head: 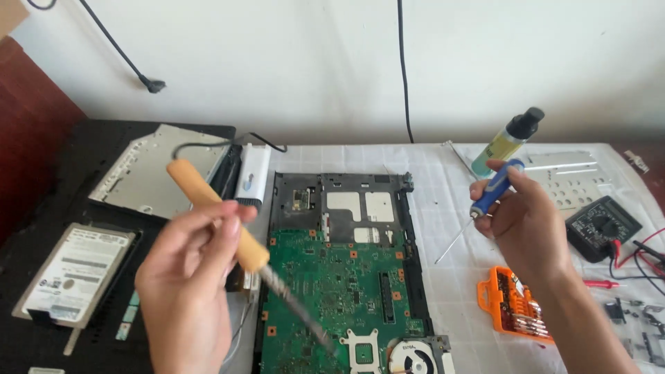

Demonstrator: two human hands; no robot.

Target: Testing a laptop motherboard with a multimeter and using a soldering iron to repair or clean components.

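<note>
Closest to the lens, the left hand (183, 277) has its fingers closed around a wooden-handled brush with a twisted wire shaft (239, 242); the pale handle sticks up and away past the knuckles, while the shaft slants down from below the fingers to the green circuit board of an opened laptop base (332, 291), its tip close to the square processor socket (364, 350) and the round cooling fan (409, 357). Whether the tip touches the board cannot be told through the blur. The work in hand looks like brushing the board, and a next move would call for light strokes that spare the small parts. The right hand (526, 221) wraps its fingers around a slim blue-handled screwdriver (478, 208), whose steel tip points down-left, clear of the white cloth on the bench (443, 208). Beyond those fingers stands a yellow-green bottle with a black cap (509, 138); below the wrist lies an orange bit case (512, 301), and further right a black multimeter (601, 225). Left of the brush fingers rest a silver hard drive (73, 273) and a flat grey optical drive (156, 170).
</note>
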